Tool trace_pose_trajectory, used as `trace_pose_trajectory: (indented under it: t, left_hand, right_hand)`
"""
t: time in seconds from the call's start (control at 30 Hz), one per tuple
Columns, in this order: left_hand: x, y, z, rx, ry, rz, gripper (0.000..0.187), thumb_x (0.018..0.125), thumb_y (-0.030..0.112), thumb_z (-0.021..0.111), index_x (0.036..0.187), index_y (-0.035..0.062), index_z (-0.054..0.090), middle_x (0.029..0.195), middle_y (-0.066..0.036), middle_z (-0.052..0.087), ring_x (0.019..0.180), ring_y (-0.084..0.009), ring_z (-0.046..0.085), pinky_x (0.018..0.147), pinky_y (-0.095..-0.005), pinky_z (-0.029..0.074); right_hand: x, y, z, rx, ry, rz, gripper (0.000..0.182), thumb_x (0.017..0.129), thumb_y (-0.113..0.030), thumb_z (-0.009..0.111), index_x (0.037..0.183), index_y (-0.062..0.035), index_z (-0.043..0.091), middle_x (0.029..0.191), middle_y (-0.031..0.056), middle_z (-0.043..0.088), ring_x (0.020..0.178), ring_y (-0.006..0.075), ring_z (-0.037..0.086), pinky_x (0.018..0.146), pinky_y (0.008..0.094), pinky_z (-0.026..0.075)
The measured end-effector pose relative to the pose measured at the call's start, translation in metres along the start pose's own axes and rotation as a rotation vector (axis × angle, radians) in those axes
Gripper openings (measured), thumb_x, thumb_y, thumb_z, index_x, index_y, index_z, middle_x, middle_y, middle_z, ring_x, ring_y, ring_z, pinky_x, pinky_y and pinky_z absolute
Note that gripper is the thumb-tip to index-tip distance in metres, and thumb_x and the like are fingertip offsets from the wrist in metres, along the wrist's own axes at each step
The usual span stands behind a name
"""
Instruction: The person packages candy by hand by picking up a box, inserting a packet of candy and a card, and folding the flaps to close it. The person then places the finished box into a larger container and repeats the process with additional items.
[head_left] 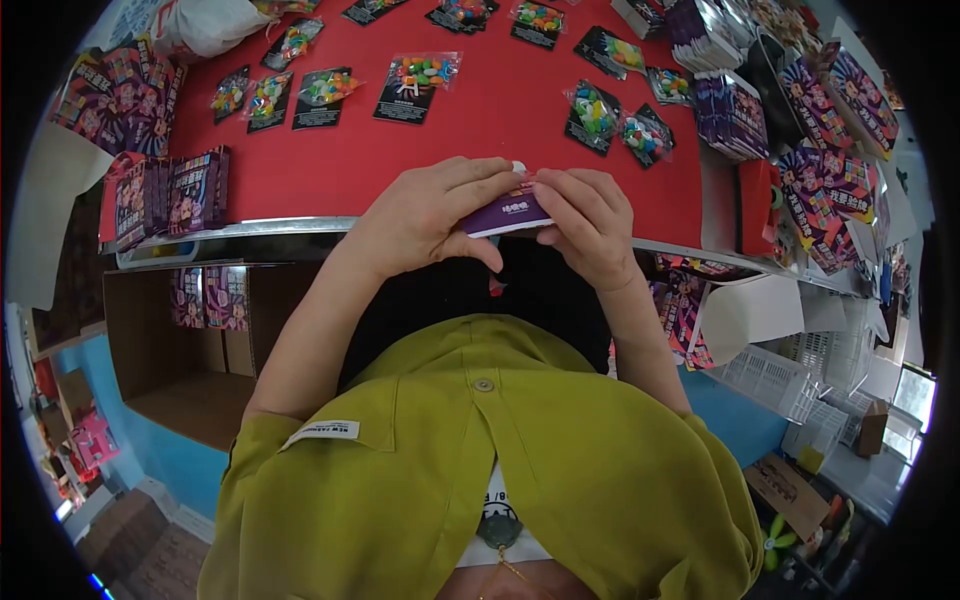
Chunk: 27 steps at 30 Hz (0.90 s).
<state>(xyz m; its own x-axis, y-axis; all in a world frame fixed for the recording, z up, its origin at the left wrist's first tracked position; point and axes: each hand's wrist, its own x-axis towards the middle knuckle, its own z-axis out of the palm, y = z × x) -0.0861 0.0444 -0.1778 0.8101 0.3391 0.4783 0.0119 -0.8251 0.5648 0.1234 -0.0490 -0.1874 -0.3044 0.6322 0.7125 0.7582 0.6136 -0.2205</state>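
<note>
A small purple printed box [508, 211] is between my two hands at the front edge of the red table. My left hand [432, 212] is closed round its left side, fingers over the top and thumb jutting out below. At the box's right end, my right hand [590, 222] grips with bent fingers, the thumb low. A bit of white shows by the left fingertips. Beyond the hands lie black cards with clear bags of colourful candy-like pieces, such as this candy card [415, 85] and another candy card [592, 117].
Purple printed boxes [192, 190] stand at the table's left edge, and a stack of boxes [732, 115] at its right. A white plastic bag [205, 25] lies at the back left. Below the left edge is an open cardboard carton [180, 390]; white baskets [765, 380] stand lower right.
</note>
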Motion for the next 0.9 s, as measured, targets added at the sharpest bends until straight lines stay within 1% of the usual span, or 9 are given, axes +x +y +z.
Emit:
trace_pose_trajectory:
  t: [0.27,0.37,0.43,0.53,0.6,0.67,0.73,0.77,0.9]
  left_hand:
    - [-0.005,-0.005,0.0,-0.14,0.024,-0.045,0.055,0.081,0.039,0.064,0.121,0.0024,0.055,0.109,-0.014,0.062,0.097,-0.0306,0.061,0.081,-0.0357,0.05]
    - [0.002,-0.005,-0.002,-0.494,0.115,-0.362,0.03,0.086,0.022,0.065,0.107,-0.0005,0.063,0.096,-0.009,0.067,0.088,-0.0168,0.063,0.078,-0.0283,0.05]
    - [0.008,-0.008,0.002,-0.621,0.226,-0.442,0.026,0.086,0.019,0.065,0.105,0.0001,0.064,0.092,-0.01,0.067,0.086,-0.0158,0.063,0.075,-0.0268,0.05]
    - [0.018,-0.013,0.01,-0.71,0.412,-0.461,0.021,0.085,0.015,0.066,0.102,0.0012,0.065,0.089,-0.011,0.066,0.083,-0.0169,0.064,0.071,-0.0257,0.051]
    - [0.02,-0.02,0.011,-0.664,0.493,-0.41,0.021,0.083,0.013,0.067,0.101,0.0017,0.065,0.09,-0.012,0.066,0.083,-0.019,0.065,0.07,-0.026,0.052]
    - [0.02,-0.03,0.011,0.013,0.49,0.018,0.023,0.08,0.008,0.068,0.102,0.0026,0.067,0.099,-0.013,0.066,0.088,-0.0237,0.065,0.075,-0.0306,0.053]
    - [0.014,-0.038,0.009,0.123,0.436,0.091,0.026,0.077,0.007,0.07,0.103,0.0024,0.066,0.101,-0.015,0.065,0.088,-0.026,0.065,0.074,-0.0314,0.053]
    - [0.011,-0.041,0.007,0.235,0.378,0.17,0.03,0.075,0.006,0.072,0.104,0.0023,0.065,0.103,-0.016,0.064,0.088,-0.0283,0.065,0.074,-0.0322,0.053]
    - [0.007,-0.032,-0.003,0.071,0.341,0.128,0.035,0.073,0.007,0.073,0.106,0.0017,0.064,0.106,-0.016,0.064,0.089,-0.0282,0.065,0.072,-0.0315,0.053]
  right_hand:
    - [0.001,-0.004,-0.001,0.105,-0.018,0.129,0.036,0.073,-0.004,0.072,0.107,-0.0122,0.066,0.1,0.0063,0.063,0.086,0.0231,0.057,0.077,0.0324,0.042]
    - [0.008,-0.007,0.002,0.395,-0.002,0.458,0.03,0.076,-0.002,0.071,0.104,-0.0099,0.068,0.099,0.005,0.063,0.086,0.0187,0.057,0.078,0.0305,0.043]
    - [0.019,-0.003,0.005,0.921,0.083,0.868,0.025,0.079,-0.002,0.07,0.103,-0.0065,0.069,0.1,0.0041,0.063,0.089,0.0134,0.057,0.079,0.0269,0.044]
    - [0.026,0.005,0.017,1.324,0.279,0.997,0.023,0.081,0.0,0.067,0.104,-0.003,0.068,0.101,0.0036,0.063,0.093,0.011,0.056,0.082,0.0251,0.045]
    - [0.033,0.004,0.023,1.27,0.342,0.931,0.022,0.081,0.0,0.067,0.104,-0.0025,0.068,0.1,0.0047,0.063,0.093,0.0127,0.057,0.081,0.0255,0.046]
    - [0.033,0.007,0.028,1.215,0.409,0.869,0.021,0.082,0.001,0.066,0.103,-0.0019,0.067,0.099,0.0058,0.064,0.093,0.0144,0.059,0.081,0.0259,0.048]
    - [0.027,0.016,0.028,0.413,0.214,0.36,0.021,0.082,-0.002,0.066,0.102,-0.0026,0.068,0.099,0.0071,0.064,0.09,0.0182,0.061,0.077,0.0288,0.05]
    - [0.025,0.021,0.026,0.415,0.211,0.362,0.021,0.082,-0.002,0.066,0.102,-0.0026,0.068,0.099,0.0071,0.064,0.09,0.0182,0.061,0.077,0.0288,0.05]
    - [0.029,0.024,0.011,0.151,0.067,0.112,0.023,0.079,-0.009,0.07,0.101,-0.0046,0.068,0.1,0.0077,0.064,0.088,0.0213,0.062,0.073,0.0304,0.05]
